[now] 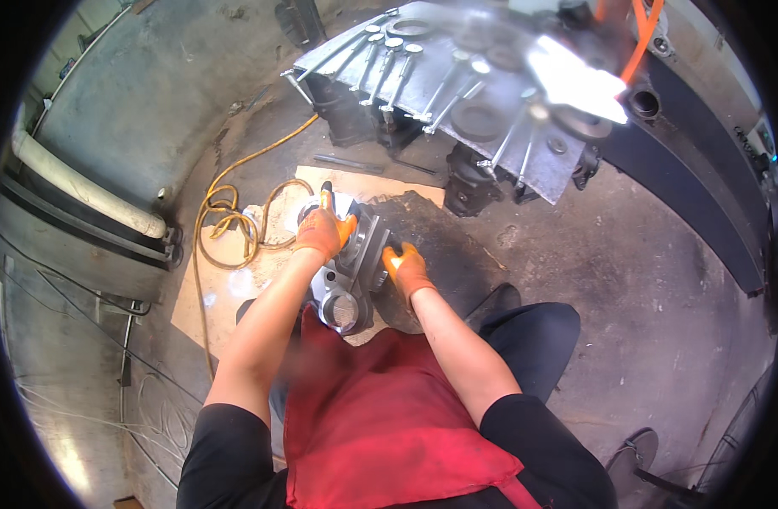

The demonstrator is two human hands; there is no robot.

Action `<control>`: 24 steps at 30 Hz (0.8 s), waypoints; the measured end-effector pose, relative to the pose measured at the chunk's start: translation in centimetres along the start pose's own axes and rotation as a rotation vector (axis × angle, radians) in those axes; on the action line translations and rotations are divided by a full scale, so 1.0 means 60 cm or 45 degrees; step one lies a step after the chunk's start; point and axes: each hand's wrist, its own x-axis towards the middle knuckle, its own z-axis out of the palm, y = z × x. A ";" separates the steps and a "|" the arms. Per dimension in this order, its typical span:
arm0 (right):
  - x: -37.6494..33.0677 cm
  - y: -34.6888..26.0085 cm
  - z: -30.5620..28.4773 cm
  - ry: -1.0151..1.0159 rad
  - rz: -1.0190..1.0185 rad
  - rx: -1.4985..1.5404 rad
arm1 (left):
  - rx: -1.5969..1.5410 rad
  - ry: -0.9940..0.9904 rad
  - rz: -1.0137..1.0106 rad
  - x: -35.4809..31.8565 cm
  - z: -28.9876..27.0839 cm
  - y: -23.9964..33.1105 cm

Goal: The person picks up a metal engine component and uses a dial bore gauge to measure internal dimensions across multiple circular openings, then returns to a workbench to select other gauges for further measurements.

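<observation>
A grey machined metal casting (pixel 343 276) lies on the floor between my knees, with a round bore at its near end. My left hand (pixel 322 231), in an orange glove with dark fingertips, grips its far end. One finger points forward and the thumb spreads to the right; its other fingers are hidden. On the casting's right side, my gloved right hand (pixel 407 269) curls its fingers against the edge. Under the casting's left part is a flat sheet of tan cardboard (pixel 204 293), and a pale sheet or cloth shows beyond my left hand.
A yellow-brown hose (pixel 204 254) coils over the cardboard at the left. Ahead stands a low metal table (pixel 444 64) with several clamp-like rods and dark rings. A dark curved beam (pixel 685 161) bounds the right, and a pale pipe (pixel 88 182) the left. Dark bars (pixel 351 163) lie beyond the cardboard.
</observation>
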 end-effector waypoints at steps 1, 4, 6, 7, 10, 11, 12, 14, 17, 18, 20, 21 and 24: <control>-0.012 -0.029 -0.034 -0.057 -0.105 -0.012 | 0.004 -0.031 0.009 0.000 -0.008 0.009; -0.057 -0.110 -0.155 -0.195 -0.424 -0.154 | 0.293 -0.083 0.096 0.015 -0.013 0.016; -0.081 -0.143 -0.240 -0.198 -0.588 -0.331 | 0.532 -0.154 0.181 0.022 -0.060 0.056; -0.089 -0.159 -0.273 -0.200 -0.672 -0.417 | 0.456 -0.081 0.239 0.032 -0.081 0.074; -0.087 -0.177 -0.323 -0.300 -0.597 -0.407 | 0.255 0.149 0.446 0.080 -0.103 0.101; -0.076 -0.164 -0.318 -0.242 -0.636 -0.380 | 0.164 0.108 0.468 0.110 -0.114 0.131; -0.063 -0.138 -0.306 -0.185 -0.674 -0.355 | 0.071 0.066 0.491 0.140 -0.128 0.168; -0.050 -0.117 -0.281 -0.127 -0.682 -0.354 | -0.009 0.045 0.522 0.223 -0.132 0.213; -0.040 -0.155 -0.252 -0.213 -0.871 -0.486 | 0.042 0.033 0.339 0.347 -0.116 0.269; -0.042 -0.166 -0.249 -0.323 -0.852 -0.384 | 0.125 0.038 0.305 0.388 -0.100 0.278; -0.029 -0.160 -0.231 -0.302 -0.950 -0.253 | 0.229 0.088 0.237 0.462 -0.075 0.304; -0.024 -0.147 -0.215 -0.187 -1.054 -0.210 | 0.262 0.114 0.192 0.492 -0.065 0.317; -0.009 -0.162 -0.236 -0.303 -0.927 -0.363 | 0.450 0.107 0.184 0.551 -0.026 0.360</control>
